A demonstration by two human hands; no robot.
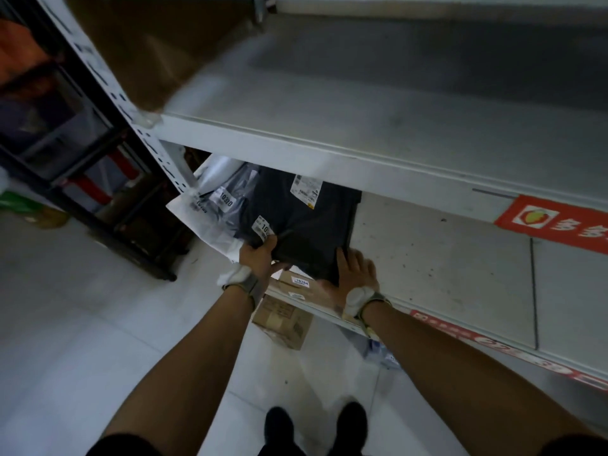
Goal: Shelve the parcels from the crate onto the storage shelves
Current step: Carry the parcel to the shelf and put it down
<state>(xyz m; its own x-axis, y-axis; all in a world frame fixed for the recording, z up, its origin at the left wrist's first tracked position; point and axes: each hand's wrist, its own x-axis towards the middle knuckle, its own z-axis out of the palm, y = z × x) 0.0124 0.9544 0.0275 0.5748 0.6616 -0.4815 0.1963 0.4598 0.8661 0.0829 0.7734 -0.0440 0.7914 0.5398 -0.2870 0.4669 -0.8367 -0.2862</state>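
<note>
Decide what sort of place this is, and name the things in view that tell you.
Probably a parcel storeroom or courier depot: white metal storage shelves, a black poly-bag parcel with printed labels, and a cardboard box bearing a number sticker beneath the shelf.

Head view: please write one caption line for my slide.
Left hand grips a dark parcel on the white shelf; right hand touches its near corner.

both bare forearms rise from the lower corners of the frame and converge at centre. left hand (260, 258) pinches the near left corner of a dark parcel (306, 222), fingers on top, thumb beneath. right hand (357, 271) lies with straight fingers along the parcel's right edge, thumb spread leftward. each wrist wears a band (246, 286).
</note>
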